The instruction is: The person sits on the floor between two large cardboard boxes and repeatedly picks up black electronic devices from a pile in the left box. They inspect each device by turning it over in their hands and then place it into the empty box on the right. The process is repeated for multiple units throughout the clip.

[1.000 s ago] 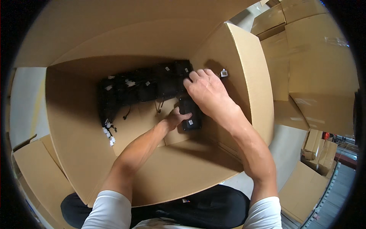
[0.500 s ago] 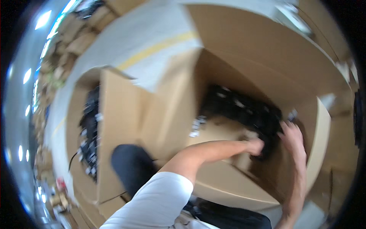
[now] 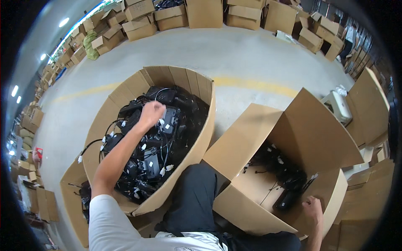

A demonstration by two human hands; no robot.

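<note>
My left hand (image 3: 151,113) is over the large left carton (image 3: 200,144), its fingers drawn together at the heap of black plastic units (image 3: 151,161) inside. Thin cables with white connectors trail among these units, and one cable arches beside the hand. Whatever the fingertips grip is hidden. My right hand (image 3: 313,208) is inside the right carton (image 3: 247,211), close to its right wall. Its fingers are loosely bent and apart, with nothing visible in them. Just left of it lies a black cylindrical unit (image 3: 286,200), at the end of a row of dark units (image 3: 276,165).
Raised flaps (image 3: 320,125) stand around the right carton. Another carton (image 3: 72,201) with black parts sits at the left. A white plastic stool (image 3: 337,106) stands beyond at the right. Stacked cartons (image 3: 204,14) line the far side, past a yellow floor line (image 3: 255,85).
My left hand has left the right carton and moved over to the heap in the left one. My right hand has drawn back from the dark units. The view has swung left.
</note>
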